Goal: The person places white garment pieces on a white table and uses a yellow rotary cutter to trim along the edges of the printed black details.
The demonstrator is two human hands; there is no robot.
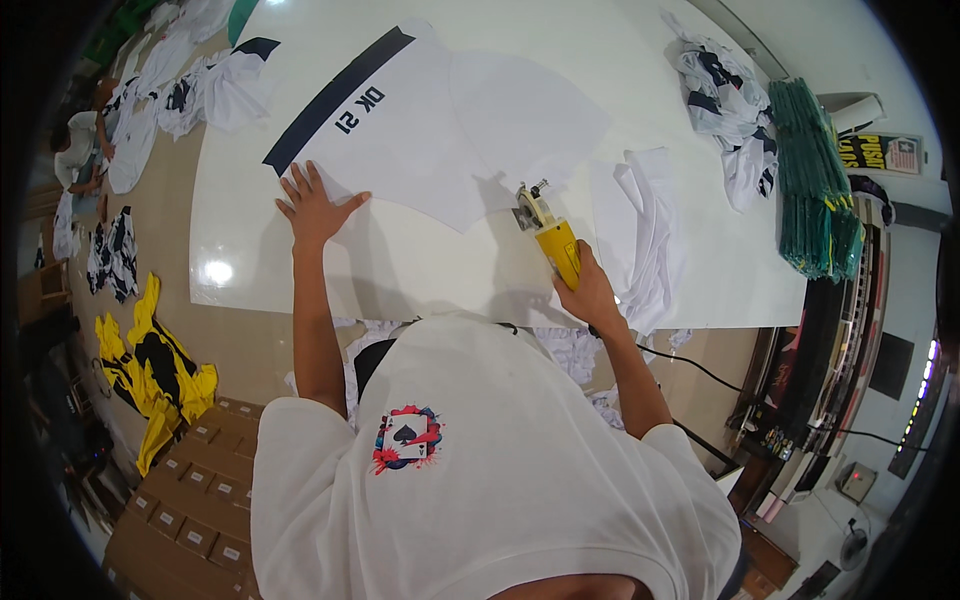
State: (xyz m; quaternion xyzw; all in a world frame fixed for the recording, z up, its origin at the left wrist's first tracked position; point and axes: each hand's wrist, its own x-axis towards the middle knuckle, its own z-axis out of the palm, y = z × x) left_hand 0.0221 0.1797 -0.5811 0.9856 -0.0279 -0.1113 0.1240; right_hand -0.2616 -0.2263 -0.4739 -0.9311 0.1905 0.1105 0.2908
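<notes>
One splayed left hand (322, 212) flattens a white, navy-banded fabric panel (420, 130), probably limp, best edge-pinned; the right hand (588, 292) grips a yellow, barrel-shaped cutter (557, 248).

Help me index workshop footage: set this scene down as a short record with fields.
Left hand: spread open at the navy-banded end of a white fabric panel
Right hand: gripping a yellow handheld electric cutter
Cutter position: metal head near the panel's lower right edge; contact unclear
Surface: white table
Right of cutter: folded white fabric
Table's far right: pile of white and navy fabric
Floor, left: yellow-and-black garments
Lower left: cardboard boxes
</notes>
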